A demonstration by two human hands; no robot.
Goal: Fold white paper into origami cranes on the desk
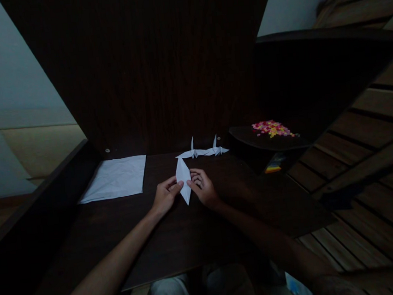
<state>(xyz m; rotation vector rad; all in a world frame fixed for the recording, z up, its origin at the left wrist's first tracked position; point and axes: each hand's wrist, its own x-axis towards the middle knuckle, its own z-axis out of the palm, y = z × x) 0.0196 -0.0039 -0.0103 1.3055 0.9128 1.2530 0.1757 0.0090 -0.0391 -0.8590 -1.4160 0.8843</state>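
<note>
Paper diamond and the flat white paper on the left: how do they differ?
The paper diamond is held between the left hand and right hand; the flat paper lies on the desk. The paper diamond is narrow and pointed; the flat paper is broader. Both are white.

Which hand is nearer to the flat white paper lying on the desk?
Left. The left hand is right of the flat white paper, not touching it; the right hand is farther right, on the far side of the folded paper that both hands hold.

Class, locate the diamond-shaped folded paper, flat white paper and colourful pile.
Diamond-shaped folded paper (183,174), head view: near its centre.
Flat white paper (118,178), head view: its middle.
Colourful pile (272,129), head view: middle.
</note>
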